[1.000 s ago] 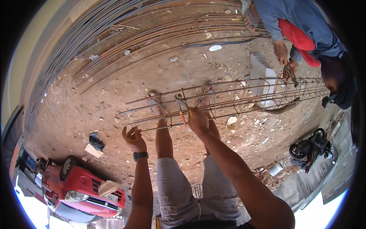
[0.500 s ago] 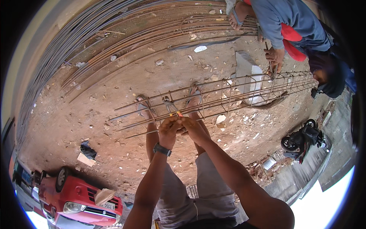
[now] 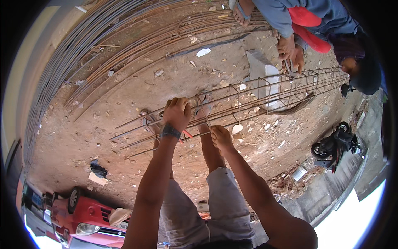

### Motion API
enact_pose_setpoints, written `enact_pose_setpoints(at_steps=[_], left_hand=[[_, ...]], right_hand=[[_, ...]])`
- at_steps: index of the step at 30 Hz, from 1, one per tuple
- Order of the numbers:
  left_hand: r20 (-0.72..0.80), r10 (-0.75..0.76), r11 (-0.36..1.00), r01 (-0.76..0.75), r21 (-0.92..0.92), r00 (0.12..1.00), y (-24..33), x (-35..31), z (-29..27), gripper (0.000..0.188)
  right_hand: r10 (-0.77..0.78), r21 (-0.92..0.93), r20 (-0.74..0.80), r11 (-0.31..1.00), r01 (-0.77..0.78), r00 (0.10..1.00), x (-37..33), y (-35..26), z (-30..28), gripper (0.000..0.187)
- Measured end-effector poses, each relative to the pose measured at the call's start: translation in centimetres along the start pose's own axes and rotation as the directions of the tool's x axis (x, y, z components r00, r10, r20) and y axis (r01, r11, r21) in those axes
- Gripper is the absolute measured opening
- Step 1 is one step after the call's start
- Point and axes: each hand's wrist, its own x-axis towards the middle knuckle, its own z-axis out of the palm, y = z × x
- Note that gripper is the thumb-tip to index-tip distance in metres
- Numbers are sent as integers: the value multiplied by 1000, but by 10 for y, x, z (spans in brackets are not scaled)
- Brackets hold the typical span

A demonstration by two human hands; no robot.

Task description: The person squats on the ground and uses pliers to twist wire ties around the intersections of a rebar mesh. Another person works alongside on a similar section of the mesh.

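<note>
A long rebar cage [image 3: 253,96] of bars and square stirrups runs from in front of my legs to the far right. My left hand [image 3: 177,113], a dark watch on its wrist, is closed over the cage's far bars near the left end. Red handles of pincers [image 3: 187,134] stick out beside that wrist; the head of the pincers is hidden. Further right, my right hand [image 3: 222,138] is closed at the near bar, its fingers on the lower end of a stirrup [image 3: 208,119]. Both my feet, in sandals, show behind the bars.
At the upper right a co-worker's hands [image 3: 290,52] hold a tool at the cage. Long loose rebars [image 3: 137,54] lie at the far left. A pale slab [image 3: 265,76] lies behind the cage. A red car [image 3: 89,220] and a black motorcycle [image 3: 338,145] stand nearby.
My hands, together on the pincers before, have moved apart. The left has reached up over the far bars; the right has shifted right to the stirrup. The pincers now show only beside my left wrist.
</note>
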Motion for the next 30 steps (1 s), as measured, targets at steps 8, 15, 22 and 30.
enact_pose_setpoints(at_steps=[8, 15, 22, 30], left_hand=[[771, -273, 557, 748, -361, 575, -40, 20, 65, 26], [670, -281, 654, 648, -390, 687, -21, 7, 56, 24], [741, -228, 641, 671, -373, 631, -38, 11, 63, 27], [828, -191, 661, 693, -289, 527, -41, 19, 67, 26]], right_hand=[[60, 432, 251, 886, -167, 966, 46, -5, 12, 15], [-722, -771, 30, 423, 476, 691, 53, -45, 17, 14], [-393, -815, 456, 178, 552, 799, 111, -137, 79, 19], [-167, -837, 547, -97, 539, 820, 134, -144, 83, 20]])
